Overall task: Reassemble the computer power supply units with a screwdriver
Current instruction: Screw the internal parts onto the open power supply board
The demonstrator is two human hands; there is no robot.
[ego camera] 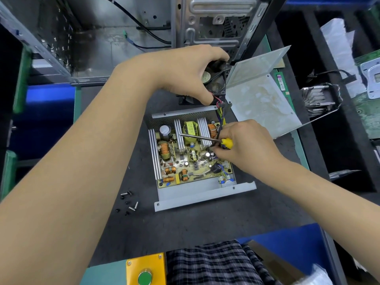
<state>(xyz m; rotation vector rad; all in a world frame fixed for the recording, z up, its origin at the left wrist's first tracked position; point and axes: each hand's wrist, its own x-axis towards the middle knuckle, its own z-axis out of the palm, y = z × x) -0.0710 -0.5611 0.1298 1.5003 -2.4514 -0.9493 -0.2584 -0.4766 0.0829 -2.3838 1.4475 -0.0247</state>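
An open power supply unit (pixel 202 193) lies on the dark mat, its circuit board (pixel 185 159) with coils, capacitors and heat sinks exposed. My left hand (pixel 185 73) grips the black cooling fan (pixel 213 83) above the unit's far edge; red and black wires run from the fan down into the case. My right hand (pixel 244 145) holds a yellow-handled screwdriver (pixel 205 138), whose shaft lies across the board pointing left, and its fingers also touch the wire bundle at the unit's right side. The grey metal cover (pixel 261 93) stands open to the right.
Several loose screws (pixel 128 202) lie on the mat left of the unit. An open computer case (pixel 216 23) stands behind. A heat sink (pixel 318 97) and circuit boards sit at the right. A yellow box with a green button (pixel 145 277) is at the near edge.
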